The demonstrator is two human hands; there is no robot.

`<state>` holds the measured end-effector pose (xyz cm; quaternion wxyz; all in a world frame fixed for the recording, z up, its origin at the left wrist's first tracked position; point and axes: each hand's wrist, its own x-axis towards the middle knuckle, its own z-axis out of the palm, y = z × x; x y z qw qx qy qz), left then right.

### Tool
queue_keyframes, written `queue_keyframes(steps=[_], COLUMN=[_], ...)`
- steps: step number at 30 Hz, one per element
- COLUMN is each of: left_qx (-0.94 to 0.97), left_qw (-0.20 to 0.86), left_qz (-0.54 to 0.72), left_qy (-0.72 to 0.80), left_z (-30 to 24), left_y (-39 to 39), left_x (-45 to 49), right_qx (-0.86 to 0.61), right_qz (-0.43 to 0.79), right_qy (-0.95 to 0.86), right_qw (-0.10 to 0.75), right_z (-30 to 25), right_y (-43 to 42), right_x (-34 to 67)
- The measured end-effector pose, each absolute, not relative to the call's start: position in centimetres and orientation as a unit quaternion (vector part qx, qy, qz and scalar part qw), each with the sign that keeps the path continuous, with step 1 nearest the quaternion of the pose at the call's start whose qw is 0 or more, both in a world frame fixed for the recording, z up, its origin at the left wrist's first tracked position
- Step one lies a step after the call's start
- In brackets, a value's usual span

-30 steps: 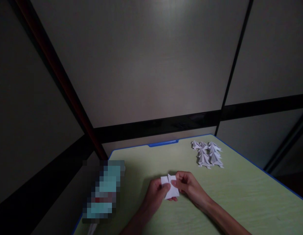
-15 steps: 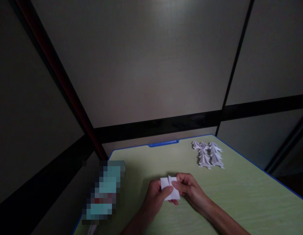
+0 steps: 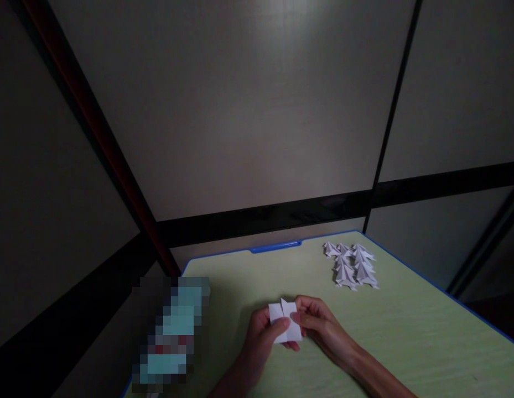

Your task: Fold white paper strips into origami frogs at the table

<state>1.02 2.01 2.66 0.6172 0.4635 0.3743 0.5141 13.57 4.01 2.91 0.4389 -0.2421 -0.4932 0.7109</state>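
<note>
Between my two hands is a small white folded paper (image 3: pixel 293 330), roughly square, with a center seam and a pointed flap sticking up at its top edge. My left hand (image 3: pixel 260 334) grips it from the left, thumb lying across the front and fingers behind, partly showing below. My right hand (image 3: pixel 318 320) pinches the right edge, its thumb tip on the front; the other fingers curl behind the paper. Beyond them, at the far right of the table, several folded white paper figures (image 3: pixel 343 272) lie overlapping in two rows.
The pale green table (image 3: pixel 240 282) has a blue rim and a blue handle piece (image 3: pixel 275 246) at its far edge. A pixelated teal object (image 3: pixel 174 331) stands on the left side. Behind the table rise dark-framed panels (image 3: pixel 260 110).
My right thumb has shifted slightly on the front of the paper, and the flap at its top looks a little wider. The whole view has moved slightly.
</note>
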Motion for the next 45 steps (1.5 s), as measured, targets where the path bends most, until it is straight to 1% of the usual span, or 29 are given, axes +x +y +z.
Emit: queue_keyframes(steps=[7, 12, 15, 19, 22, 27, 29, 31, 32, 34, 37, 40, 43, 45], left_qx=[0.464, 0.467, 0.478, 0.523, 0.567, 0.657, 0.674, 0.668, 0.65, 0.588, 0.495, 0.461, 0.442, 0.432], left_qw=[0.616, 0.593, 0.577, 0.565, 0.511, 0.357, 0.331, 0.349, 0.379, 0.459, 0.539, 0.553, 0.566, 0.581], left_qz=[0.486, 0.483, 0.484, 0.454, 0.443, 0.433, 0.43, 0.433, 0.439, 0.461, 0.505, 0.535, 0.541, 0.543], left_qy=[0.41, 0.443, 0.453, 0.447, 0.47, 0.503, 0.502, 0.494, 0.49, 0.481, 0.457, 0.441, 0.438, 0.425], left_z=[2.6, 2.6, 2.3, 2.2, 2.3, 2.5, 2.5, 2.5, 2.5, 2.6, 2.8, 3.0, 3.1, 3.0], left_y=[1.8, 1.9, 1.9, 1.6, 1.4, 1.0, 0.9, 1.0, 1.1, 1.4, 2.0, 2.3, 2.3, 2.2], left_x=[1.4, 1.4, 1.5, 1.6, 1.5, 1.3, 1.4, 1.4, 1.4, 1.4, 1.2, 0.9, 0.8, 0.8], right_qx=[-0.317, -0.32, -0.33, -0.345, -0.332, -0.308, -0.314, -0.325, -0.331, -0.341, -0.345, -0.338, -0.304, -0.251], right_qz=[0.655, 0.639, 0.636, 0.63, 0.65, 0.681, 0.675, 0.654, 0.642, 0.629, 0.613, 0.611, 0.647, 0.691], right_qy=[-0.519, -0.522, -0.524, -0.527, -0.518, -0.503, -0.49, -0.464, -0.45, -0.436, -0.494, -0.541, -0.511, -0.476], right_qw=[0.449, 0.465, 0.461, 0.454, 0.446, 0.433, 0.453, 0.502, 0.526, 0.545, 0.512, 0.469, 0.477, 0.483], right_z=[2.8, 3.4, 3.5, 3.1, 2.6, 2.2, 2.2, 2.4, 2.5, 2.8, 3.2, 3.1, 2.9, 2.9], right_y=[4.2, 4.1, 4.1, 4.3, 4.2, 3.9, 4.0, 4.3, 4.5, 4.7, 4.6, 4.4, 4.3, 4.2], right_x=[13.5, 13.5, 13.4, 13.4, 13.4, 13.5, 13.5, 13.5, 13.5, 13.5, 13.5, 13.5, 13.4, 13.3])
